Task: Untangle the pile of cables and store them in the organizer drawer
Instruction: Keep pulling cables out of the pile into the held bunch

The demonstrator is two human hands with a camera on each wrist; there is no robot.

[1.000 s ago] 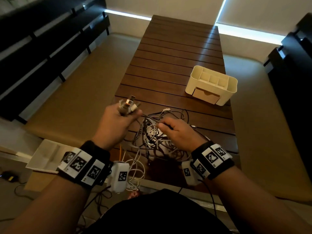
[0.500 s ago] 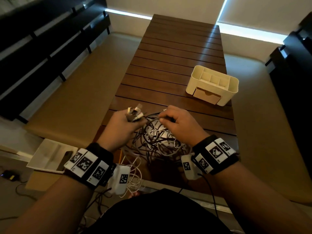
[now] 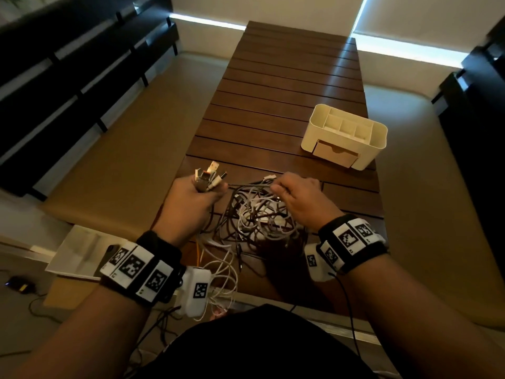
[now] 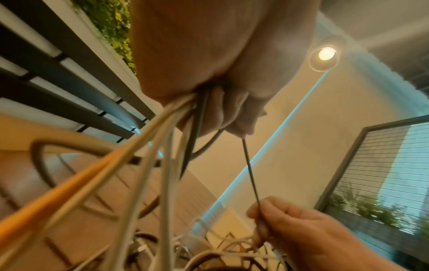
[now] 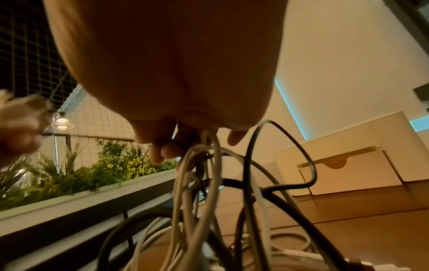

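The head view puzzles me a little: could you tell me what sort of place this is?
Probably a home balcony or sunroom: a slatted wooden table between tan cushioned benches, a planter of greenery along the railing, and roller blinds behind.

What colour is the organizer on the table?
Cream, with a light tan drawer front; the organizer shows best in the head view.

right hand (image 5: 176,143) pinching cables (image 5: 199,183); organizer drawer (image 5: 348,176) beyond

A long table (image 3: 287,86) of dark wooden slats runs away toward pale blinds (image 3: 426,20) with daylight at their lower edges. Tan cushioned benches (image 3: 131,149) flank it. Off its near left corner sits a shallow white tray (image 3: 79,253). A round ceiling lamp (image 4: 326,53) glows overhead, and green plants (image 5: 69,176) fill a planter.
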